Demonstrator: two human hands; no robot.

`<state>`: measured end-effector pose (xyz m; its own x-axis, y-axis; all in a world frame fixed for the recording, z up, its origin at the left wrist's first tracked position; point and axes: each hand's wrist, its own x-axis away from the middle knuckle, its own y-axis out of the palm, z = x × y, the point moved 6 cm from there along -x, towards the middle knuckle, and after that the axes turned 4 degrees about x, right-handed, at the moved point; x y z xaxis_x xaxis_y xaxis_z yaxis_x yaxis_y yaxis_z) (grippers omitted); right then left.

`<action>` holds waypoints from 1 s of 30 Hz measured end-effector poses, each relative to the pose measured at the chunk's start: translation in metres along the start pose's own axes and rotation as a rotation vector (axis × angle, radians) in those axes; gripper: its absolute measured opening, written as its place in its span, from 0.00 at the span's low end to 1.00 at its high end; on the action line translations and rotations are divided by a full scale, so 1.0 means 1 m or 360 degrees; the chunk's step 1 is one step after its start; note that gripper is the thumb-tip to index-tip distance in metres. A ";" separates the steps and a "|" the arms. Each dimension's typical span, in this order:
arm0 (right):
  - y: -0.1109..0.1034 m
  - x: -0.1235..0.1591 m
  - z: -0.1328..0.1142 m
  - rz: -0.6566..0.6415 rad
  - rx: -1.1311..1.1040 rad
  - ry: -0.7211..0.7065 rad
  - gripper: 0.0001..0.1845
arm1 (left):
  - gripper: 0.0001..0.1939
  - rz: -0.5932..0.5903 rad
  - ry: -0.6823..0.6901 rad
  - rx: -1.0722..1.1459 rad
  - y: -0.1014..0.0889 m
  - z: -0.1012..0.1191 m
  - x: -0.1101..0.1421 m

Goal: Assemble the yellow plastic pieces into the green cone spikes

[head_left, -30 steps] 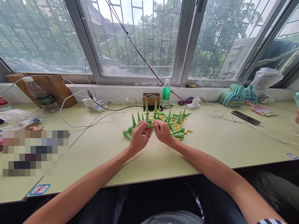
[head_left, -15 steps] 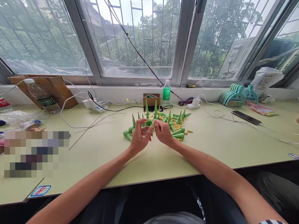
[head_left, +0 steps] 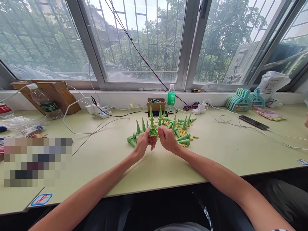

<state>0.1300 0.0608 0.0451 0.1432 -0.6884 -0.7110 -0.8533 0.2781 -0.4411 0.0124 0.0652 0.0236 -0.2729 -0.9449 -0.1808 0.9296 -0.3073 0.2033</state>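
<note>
My left hand (head_left: pixel 143 143) pinches a green plastic cone (head_left: pixel 152 131) by its round open end, which faces me. My right hand (head_left: pixel 166 138) is closed right beside it, fingertips pressed together at the cone's rim; what they pinch is too small to make out. Just behind both hands lies a pile of green cones (head_left: pixel 178 131), some standing upright, some on their sides, mixed with small yellow pieces (head_left: pixel 182 131) scattered on the pale green table (head_left: pixel 216 150).
A small cardboard box (head_left: pixel 156 104), a green bottle (head_left: pixel 171 95), a power strip (head_left: pixel 97 111) with cables, a water bottle (head_left: pixel 44 102) and a phone (head_left: pixel 253 122) lie around. Teal plastic parts (head_left: pixel 240 99) stand far right. Another person's fingers (head_left: pixel 306 121) show at the right edge.
My left hand's fingers spread for a moment and have closed again on the cone. Both hands have drifted slightly lower in view.
</note>
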 end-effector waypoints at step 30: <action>-0.002 -0.004 0.004 0.0086 -0.0135 0.0055 0.21 | 0.17 -0.0229 0.0165 -0.0268 0.000 0.007 0.002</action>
<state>0.1333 0.0662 0.0467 0.0801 -0.6970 -0.7126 -0.8989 0.2584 -0.3538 0.0100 0.0628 0.0304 -0.3864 -0.8735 -0.2960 0.9137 -0.4064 0.0067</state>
